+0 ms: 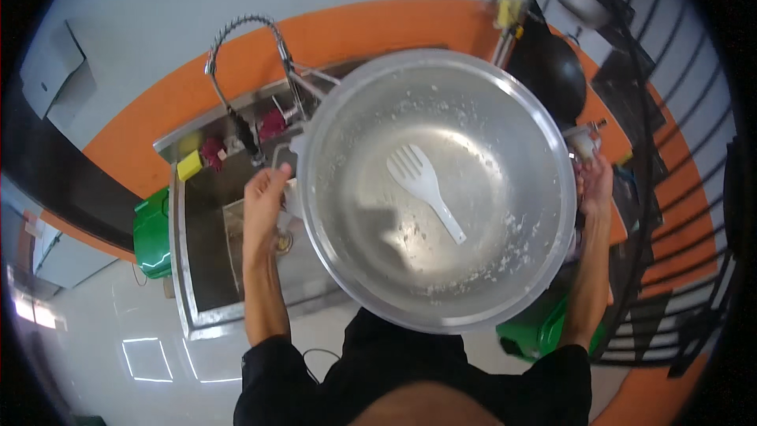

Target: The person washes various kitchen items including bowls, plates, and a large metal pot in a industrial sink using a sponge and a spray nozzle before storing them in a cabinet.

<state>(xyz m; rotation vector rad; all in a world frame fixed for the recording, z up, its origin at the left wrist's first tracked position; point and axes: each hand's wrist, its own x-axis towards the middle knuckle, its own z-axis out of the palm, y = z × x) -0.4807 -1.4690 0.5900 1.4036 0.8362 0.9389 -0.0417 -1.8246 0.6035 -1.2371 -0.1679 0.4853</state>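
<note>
A large round silver metal pot (481, 181) is held up in front of me, its open top facing me. Bits of what looks like cooked rice cling to its inner wall. Inside on the bottom lies a white plastic slotted rice paddle (426, 185), its handle pointing down to the right. On the left, my left hand (266, 201) is closed on the pot's side handle. My right hand (597, 183) grips the opposite side, its fingers partly hidden by the rim.
Beneath the pot is a steel sink (197, 229) with a spring-neck tap (244, 20) behind it. A yellow sponge (189, 166) and dark red cloths (272, 123) sit on its back edge. Green bins (154, 237) stand beside it. A dark wok (556, 71) and black metal bars (670, 189) are on the right.
</note>
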